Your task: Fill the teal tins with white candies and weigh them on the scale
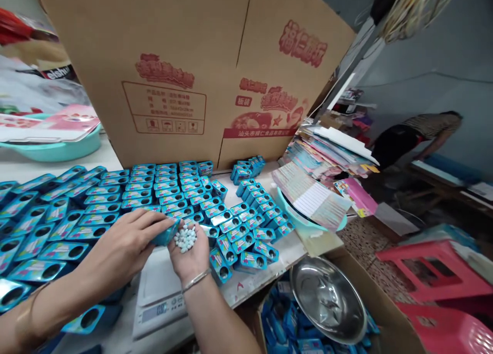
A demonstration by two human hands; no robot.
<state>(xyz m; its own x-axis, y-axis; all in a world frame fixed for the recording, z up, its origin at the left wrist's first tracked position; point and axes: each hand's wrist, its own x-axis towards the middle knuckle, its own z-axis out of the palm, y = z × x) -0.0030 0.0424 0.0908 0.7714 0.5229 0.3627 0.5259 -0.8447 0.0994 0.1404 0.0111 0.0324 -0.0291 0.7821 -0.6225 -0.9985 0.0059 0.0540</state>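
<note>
Left hand (pixel 123 248): fingers closed around a blue tin (pixel 166 236), tipped end-first toward the other palm.
Right hand (pixel 191 256): palm up, loosely cupped and not closed, cradling white pellets (pixel 185 239).
Why so: the cupping likely keeps the pellets from rolling off. The tin meets the heap, so pellets can pass between them.
Below: a scale (pixel 157 290), at the near table edge.
Around: rows of tins (pixel 154 189) lying flat, left and far; cardboard box (pixel 173 61) behind; steel bowl (pixel 327 297) near right.

Head camera looks forward and down; close above left hand (pixel 123 248), right hand (pixel 191 259) and table (pixel 287 251).
</note>
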